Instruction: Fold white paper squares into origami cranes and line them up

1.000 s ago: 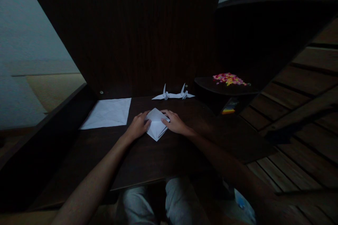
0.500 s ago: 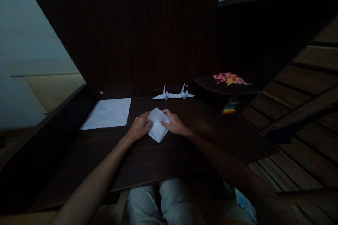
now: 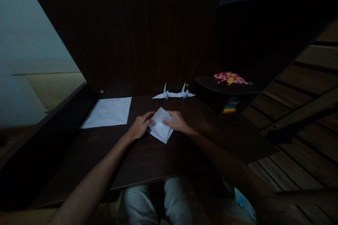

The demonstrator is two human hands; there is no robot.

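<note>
A white folded paper [image 3: 161, 126], diamond-shaped with creases and loose layers at its lower edge, is between my two hands over the dark desk. My right hand [image 3: 177, 121] grips its right side, thumb on the top face and fingers behind. At the left corner, my left hand [image 3: 140, 125] pinches the edge, its thumb low against the paper and its fingertips partly hidden behind it. Beyond the hands, two joined white origami cranes [image 3: 174, 95] stand near the back panel. To the left lies a flat, creased white sheet [image 3: 107, 112].
On a small rounded shelf [image 3: 204, 81] at the right sits a pile of tiny pink, red and yellow pieces [image 3: 230, 78]. A low side board [image 3: 43, 144] bounds the desk on the left, and a tall dark panel [image 3: 137, 35] rises at the back.
The folded paper has shifted slightly right and turned a little, its lower tip now further right. My left thumb has slid back from its face to the left edge.
</note>
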